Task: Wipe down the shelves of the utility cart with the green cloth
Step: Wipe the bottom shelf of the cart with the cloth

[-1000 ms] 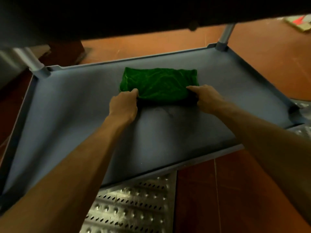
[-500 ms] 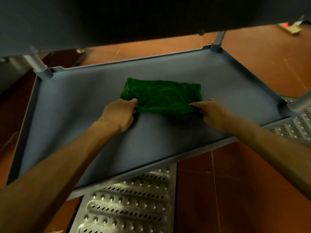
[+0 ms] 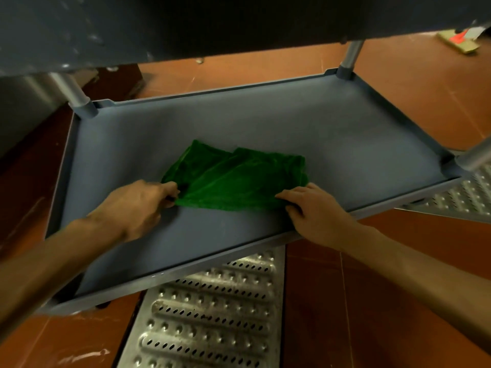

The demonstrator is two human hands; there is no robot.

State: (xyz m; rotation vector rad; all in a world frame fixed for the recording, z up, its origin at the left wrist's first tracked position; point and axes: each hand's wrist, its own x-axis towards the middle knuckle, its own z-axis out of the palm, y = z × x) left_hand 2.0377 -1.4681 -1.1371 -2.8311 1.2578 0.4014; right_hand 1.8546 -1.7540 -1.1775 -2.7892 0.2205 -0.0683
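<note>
**Cloth pulled nearer and skewed on the lower shelf**

Since the earlier frames the green cloth (image 3: 236, 179) has come toward the near edge and lost its neat rectangle; its left part now fans out at an angle. It lies near the middle of the grey lower shelf (image 3: 345, 144). The left hand (image 3: 138, 205) pinches its near-left corner, the right hand (image 3: 316, 208) grips its near-right corner. The dark upper shelf (image 3: 212, 22) overhangs at the far side. A perforated metal grate (image 3: 212, 314) sits in the reddish floor (image 3: 345, 301) below.

Cloth (image 3: 239, 179) lies on lower shelf (image 3: 345, 144), beneath upper shelf (image 3: 212, 22).
</note>
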